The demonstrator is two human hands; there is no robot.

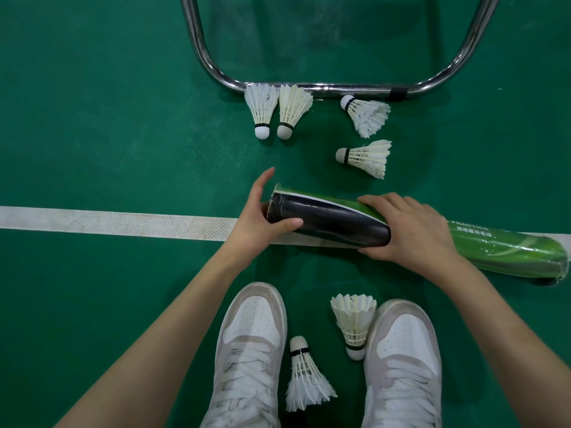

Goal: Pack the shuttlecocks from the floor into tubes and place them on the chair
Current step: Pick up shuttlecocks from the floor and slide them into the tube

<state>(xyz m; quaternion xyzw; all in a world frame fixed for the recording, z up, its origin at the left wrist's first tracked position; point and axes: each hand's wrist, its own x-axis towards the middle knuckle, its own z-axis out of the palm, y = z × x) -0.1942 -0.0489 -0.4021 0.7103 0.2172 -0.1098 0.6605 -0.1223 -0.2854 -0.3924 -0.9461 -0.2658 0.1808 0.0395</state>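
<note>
1. Tube (pixel 327 222): lying on the floor (pixel 108 134) across the white line (pixel 123 222); my right hand (pixel 411 230) grasps its middle, left hand (pixel 262 211) cups its end, fingers curled round it.
2. Six shuttlecocks (pixel 364 157) lie loose around.
3. Risk, I judge: the tube rolling onto feathers and crushing them.

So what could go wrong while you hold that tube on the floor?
The two shuttlecocks lying between the shoes could be stepped on and crushed. The tube lies flat, gripped by the right hand with the left hand at its end; it might roll once released.
</note>
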